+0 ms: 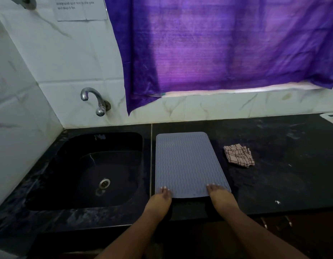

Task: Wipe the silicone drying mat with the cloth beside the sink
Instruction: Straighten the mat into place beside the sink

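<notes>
While my left hand (pixel 160 198) and right hand (pixel 219 195) rest flat, fingers empty, on the mat's (pixel 186 163) near corners, the cloth (pixel 238 155) lies rightward on the worktop (pixel 285 165), nearer my right.

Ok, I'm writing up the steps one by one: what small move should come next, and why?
Probably the right hand should lift off the mat and reach for the cloth. Both hands rest on the mat's near corners, the cloth lies untouched to its right, and the left hand can steady the mat.
</notes>
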{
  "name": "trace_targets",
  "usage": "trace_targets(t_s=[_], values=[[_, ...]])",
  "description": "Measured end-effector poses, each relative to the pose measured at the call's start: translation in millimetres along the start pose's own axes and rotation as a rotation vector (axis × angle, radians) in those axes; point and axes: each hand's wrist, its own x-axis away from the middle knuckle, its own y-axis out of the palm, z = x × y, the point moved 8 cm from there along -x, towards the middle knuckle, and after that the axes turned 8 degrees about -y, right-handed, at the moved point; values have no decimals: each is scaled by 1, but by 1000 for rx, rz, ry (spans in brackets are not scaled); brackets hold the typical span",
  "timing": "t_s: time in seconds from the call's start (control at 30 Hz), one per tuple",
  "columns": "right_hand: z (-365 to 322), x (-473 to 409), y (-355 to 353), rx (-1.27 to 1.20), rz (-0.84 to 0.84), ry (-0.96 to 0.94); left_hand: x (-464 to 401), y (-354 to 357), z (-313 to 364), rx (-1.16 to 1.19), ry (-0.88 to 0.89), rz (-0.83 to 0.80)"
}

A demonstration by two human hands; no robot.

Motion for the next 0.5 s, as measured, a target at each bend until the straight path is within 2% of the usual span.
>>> trace_targets(t_s=[0.5], values=[[11, 11, 12, 28, -3, -58, 20, -6, 14, 0, -79, -4]])
